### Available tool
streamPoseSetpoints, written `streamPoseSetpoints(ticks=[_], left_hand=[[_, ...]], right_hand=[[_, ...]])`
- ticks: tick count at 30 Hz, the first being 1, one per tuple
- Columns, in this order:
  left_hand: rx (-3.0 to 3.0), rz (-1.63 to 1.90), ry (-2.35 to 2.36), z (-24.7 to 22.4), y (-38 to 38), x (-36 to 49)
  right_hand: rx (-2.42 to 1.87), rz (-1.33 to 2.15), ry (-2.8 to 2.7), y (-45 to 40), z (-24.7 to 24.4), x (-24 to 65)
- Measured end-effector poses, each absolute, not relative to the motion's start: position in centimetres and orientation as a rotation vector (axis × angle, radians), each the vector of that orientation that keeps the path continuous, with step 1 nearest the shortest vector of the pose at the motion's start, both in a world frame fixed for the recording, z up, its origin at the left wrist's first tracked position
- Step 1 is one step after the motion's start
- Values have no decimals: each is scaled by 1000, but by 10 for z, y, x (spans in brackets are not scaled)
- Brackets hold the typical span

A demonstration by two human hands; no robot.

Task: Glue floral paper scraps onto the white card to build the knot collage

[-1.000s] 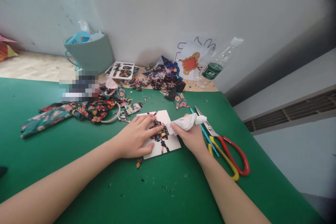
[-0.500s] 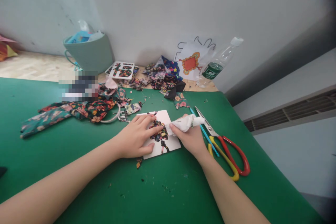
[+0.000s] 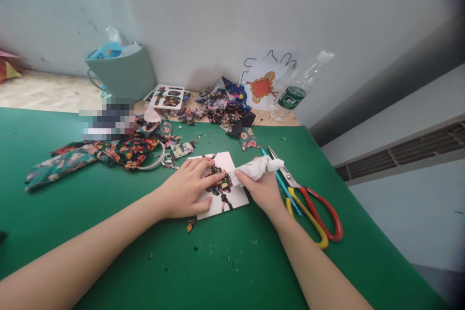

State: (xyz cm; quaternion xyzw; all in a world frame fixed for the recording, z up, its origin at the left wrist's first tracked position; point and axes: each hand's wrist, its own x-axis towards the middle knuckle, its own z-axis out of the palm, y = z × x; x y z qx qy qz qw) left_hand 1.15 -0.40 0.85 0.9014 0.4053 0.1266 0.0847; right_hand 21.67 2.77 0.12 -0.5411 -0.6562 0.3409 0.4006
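Note:
On the green table top lies a white card (image 3: 238, 196) bearing a pattern of dark flowered fabric pieces (image 3: 221, 181). My left hand (image 3: 189, 186) rests flat on the card's left half, fingers spread, its index finger touching the fabric. My right hand (image 3: 266, 191) is wrapped round a crumpled white squeeze tube (image 3: 256, 168). The tube's narrow end points left at the right edge of the fabric pieces; whether it touches them I cannot tell. Just right of this hand are scissors (image 3: 298, 184) with one yellow and one red handle, and a thin blue stick (image 3: 281, 181).
Flowered cloth (image 3: 109, 150) and a tape roll (image 3: 154, 160) lie left of the card. Behind are a green basket (image 3: 119, 75), patterned cards (image 3: 167, 97), a fabric scrap heap (image 3: 225, 101), a drawing (image 3: 263, 87) and a plastic bottle (image 3: 294, 94). Small scraps dot the table.
The view has shifted very slightly. Both hands, the card and the squeeze tube keep nearly the same places.

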Motion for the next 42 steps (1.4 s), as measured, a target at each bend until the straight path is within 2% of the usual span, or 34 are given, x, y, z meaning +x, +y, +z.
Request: streamPoseSetpoints(ticks=[17,25,42], left_hand=[[2688,381,1209,8,-4,10],[2707,333,1227,10,-5,11],[2706,356,1224,10,-5,11]], right_hand=[[-1347,909,-1662,32,2,221],[-1258,1071,-1589,36,-3,222],[-1346,1029,-1686,37,-5,222]])
